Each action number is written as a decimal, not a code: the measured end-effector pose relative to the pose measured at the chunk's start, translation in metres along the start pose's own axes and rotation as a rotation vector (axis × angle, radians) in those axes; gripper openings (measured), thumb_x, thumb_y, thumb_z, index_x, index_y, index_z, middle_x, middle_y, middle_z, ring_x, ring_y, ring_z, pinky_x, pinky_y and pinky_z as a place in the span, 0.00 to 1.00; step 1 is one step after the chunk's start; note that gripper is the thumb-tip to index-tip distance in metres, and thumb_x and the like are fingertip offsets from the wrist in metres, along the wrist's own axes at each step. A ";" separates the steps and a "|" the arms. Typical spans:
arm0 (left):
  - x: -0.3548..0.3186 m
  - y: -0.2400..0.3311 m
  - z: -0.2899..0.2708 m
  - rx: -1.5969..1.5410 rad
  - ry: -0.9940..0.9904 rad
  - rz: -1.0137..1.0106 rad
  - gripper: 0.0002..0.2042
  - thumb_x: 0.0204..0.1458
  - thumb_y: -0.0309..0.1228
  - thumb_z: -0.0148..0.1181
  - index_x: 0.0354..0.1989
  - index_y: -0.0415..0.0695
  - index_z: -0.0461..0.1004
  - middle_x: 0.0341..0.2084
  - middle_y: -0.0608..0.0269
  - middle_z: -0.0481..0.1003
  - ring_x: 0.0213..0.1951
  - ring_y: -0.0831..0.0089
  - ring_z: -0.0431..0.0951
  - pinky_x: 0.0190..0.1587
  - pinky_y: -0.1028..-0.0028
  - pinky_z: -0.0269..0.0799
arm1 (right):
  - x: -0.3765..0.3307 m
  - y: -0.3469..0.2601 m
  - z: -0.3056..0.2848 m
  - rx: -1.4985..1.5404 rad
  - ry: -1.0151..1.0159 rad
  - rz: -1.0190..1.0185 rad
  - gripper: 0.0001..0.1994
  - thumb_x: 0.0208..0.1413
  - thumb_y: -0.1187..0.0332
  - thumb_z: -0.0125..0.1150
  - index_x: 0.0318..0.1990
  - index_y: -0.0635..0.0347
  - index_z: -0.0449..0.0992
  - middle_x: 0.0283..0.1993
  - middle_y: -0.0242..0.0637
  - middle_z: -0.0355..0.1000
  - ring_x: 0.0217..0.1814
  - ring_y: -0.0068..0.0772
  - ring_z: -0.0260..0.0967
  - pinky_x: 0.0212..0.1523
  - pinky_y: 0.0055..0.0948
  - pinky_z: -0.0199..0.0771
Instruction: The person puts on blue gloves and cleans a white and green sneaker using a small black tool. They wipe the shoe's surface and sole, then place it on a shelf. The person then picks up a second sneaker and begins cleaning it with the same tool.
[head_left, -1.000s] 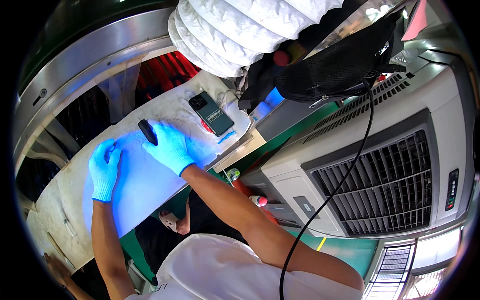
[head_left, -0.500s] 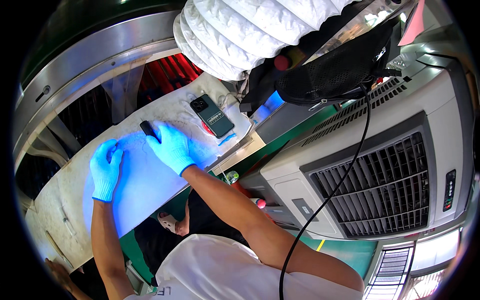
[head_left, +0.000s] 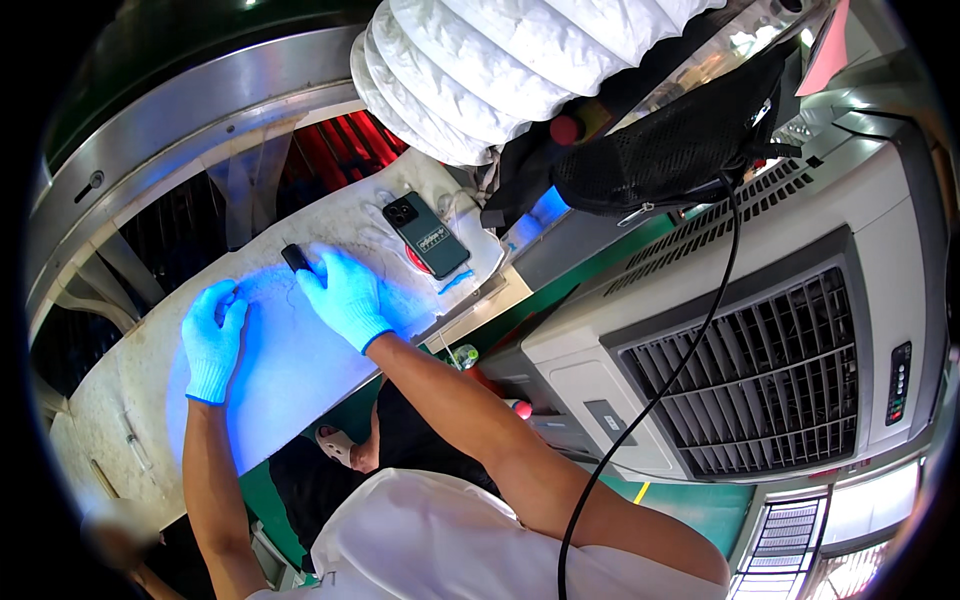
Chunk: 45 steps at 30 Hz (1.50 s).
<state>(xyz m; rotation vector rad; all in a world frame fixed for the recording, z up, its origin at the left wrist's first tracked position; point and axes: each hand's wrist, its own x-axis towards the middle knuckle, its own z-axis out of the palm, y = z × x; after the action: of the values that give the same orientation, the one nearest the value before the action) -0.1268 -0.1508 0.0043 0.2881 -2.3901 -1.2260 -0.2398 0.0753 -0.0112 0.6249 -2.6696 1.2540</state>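
Note:
Both my hands wear pale knitted gloves that glow blue under a blue light on the white worktop (head_left: 300,350). My right hand (head_left: 345,297) is closed with thumb and fingers at a small black cylinder (head_left: 295,257), its far end sticking out to the left. To its left, my left hand (head_left: 213,335) rests near the worktop's far edge, its fingers curled toward the thumb. Whatever lies between those fingertips is too small to make out. A dark green phone (head_left: 428,235) lies right of my right hand, on crumpled clear plastic.
A curved metal machine frame (head_left: 190,135) with clear strips borders the far side. A white ribbed duct (head_left: 500,70) hangs above. At right stand a black mesh bag (head_left: 670,150) and a large grey air cooler (head_left: 740,360). Another person's blurred hand (head_left: 118,535) is at lower left.
The other person's hand at lower left has moved slightly up and right and is now blurred. My hands and the black cylinder stay almost where they were.

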 end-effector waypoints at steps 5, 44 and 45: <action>0.001 0.006 -0.002 0.021 -0.032 -0.026 0.14 0.61 0.27 0.69 0.53 0.37 0.83 0.46 0.52 0.85 0.45 0.62 0.86 0.52 0.66 0.81 | -0.001 0.014 0.010 -0.015 0.130 -0.032 0.23 0.62 0.58 0.73 0.61 0.55 0.79 0.41 0.45 0.84 0.43 0.50 0.84 0.46 0.49 0.82; -0.004 0.001 0.002 -0.014 -0.073 -0.019 0.15 0.62 0.26 0.68 0.55 0.35 0.81 0.49 0.49 0.83 0.50 0.58 0.86 0.57 0.65 0.81 | 0.018 0.020 0.009 -0.105 0.142 0.019 0.17 0.65 0.51 0.65 0.48 0.54 0.83 0.39 0.47 0.83 0.44 0.56 0.81 0.48 0.52 0.80; -0.004 0.001 0.002 -0.009 -0.075 -0.028 0.15 0.62 0.27 0.68 0.55 0.35 0.81 0.49 0.49 0.83 0.50 0.58 0.86 0.57 0.65 0.80 | 0.018 0.020 0.010 -0.104 0.131 0.028 0.16 0.65 0.51 0.66 0.48 0.54 0.83 0.39 0.47 0.83 0.44 0.56 0.81 0.48 0.52 0.80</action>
<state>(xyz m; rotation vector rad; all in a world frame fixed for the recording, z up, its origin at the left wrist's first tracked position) -0.1238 -0.1476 0.0028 0.2785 -2.4509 -1.2812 -0.2637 0.0738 -0.0272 0.4751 -2.6236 1.1132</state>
